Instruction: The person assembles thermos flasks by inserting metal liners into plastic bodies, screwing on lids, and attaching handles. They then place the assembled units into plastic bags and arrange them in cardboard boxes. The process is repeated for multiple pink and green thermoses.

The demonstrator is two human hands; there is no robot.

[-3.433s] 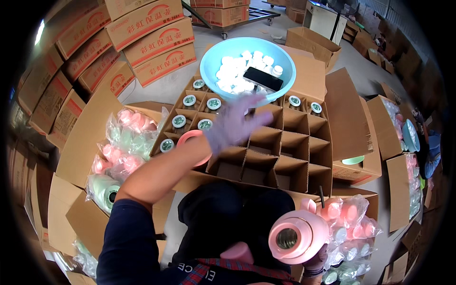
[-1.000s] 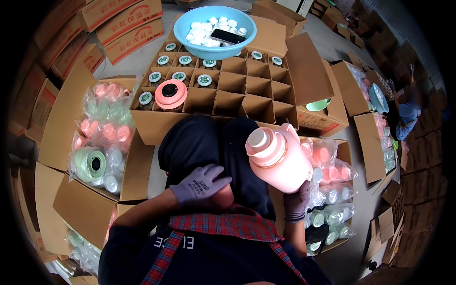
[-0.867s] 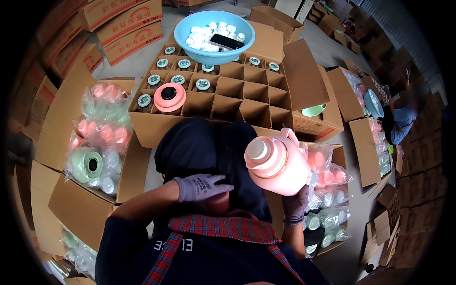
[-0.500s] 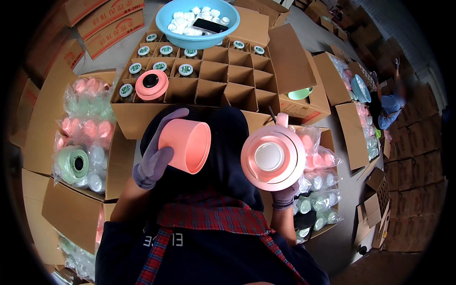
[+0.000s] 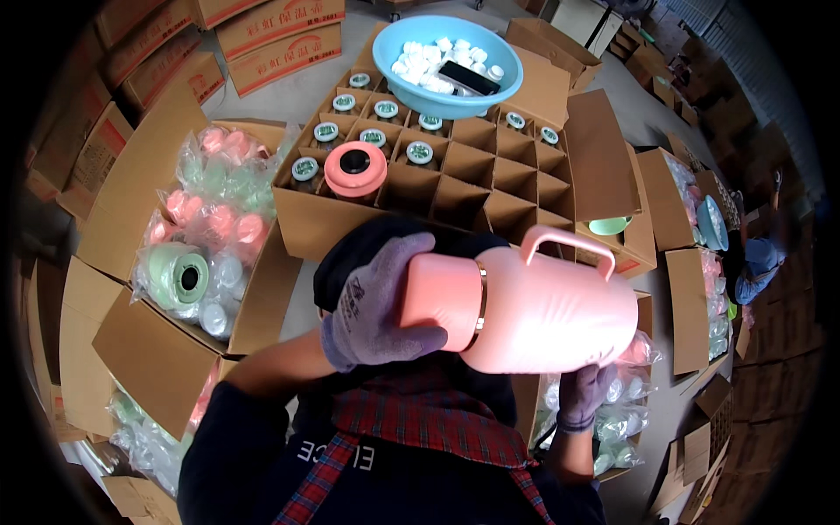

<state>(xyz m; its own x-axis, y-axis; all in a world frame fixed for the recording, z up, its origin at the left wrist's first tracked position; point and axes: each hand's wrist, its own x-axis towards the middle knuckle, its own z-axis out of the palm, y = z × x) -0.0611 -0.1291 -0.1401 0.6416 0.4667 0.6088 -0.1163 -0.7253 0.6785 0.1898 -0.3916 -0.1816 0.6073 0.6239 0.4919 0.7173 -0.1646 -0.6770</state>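
Stacked printed cartons [image 5: 280, 44] fill the far L bkgd. Divided carton [image 5: 306, 223] sits ahead of the knees, cardboard cells part-filled. Open carton [image 5: 267, 289] to the L holds bagged pink, green & clear parts, incl. a pale-green ring-shaped piece near its front end. Blue basin [image 5: 437, 103] rests on the far end of the divided one.

Pink flask [image 5: 560, 306], the main item, is held over the lap, tipped nearly onto its side, handle up, base to the R, neck end to the L. Half a sec ago it showed its pale stopper to the camera, w/ the cup held well apart from it; now both are together & the stopper is hidden. So fitting the cup looks to be under way, prob. the closing-up part of the work. Can't tell if it's fully seated or threaded.

L hand [image 5: 376, 306], gloved, is wrapped round the cup, thumb across the near side. R hand [image 5: 584, 394], also gloved, supports the flask at its base end; some fingers hidden underneath, so exact grip n/c.

Pink cup [image 5: 442, 302] covers the neck end, rim up by the shiny band. Coral-pink top w/ black centre [image 5: 356, 179] sits in a near-L cell. Smaller: bottles w/ green-&-white tops [image 5: 420, 153] in other cells. Black phone [image 5: 469, 79] lies on white caps [image 5: 429, 66] in the basin.
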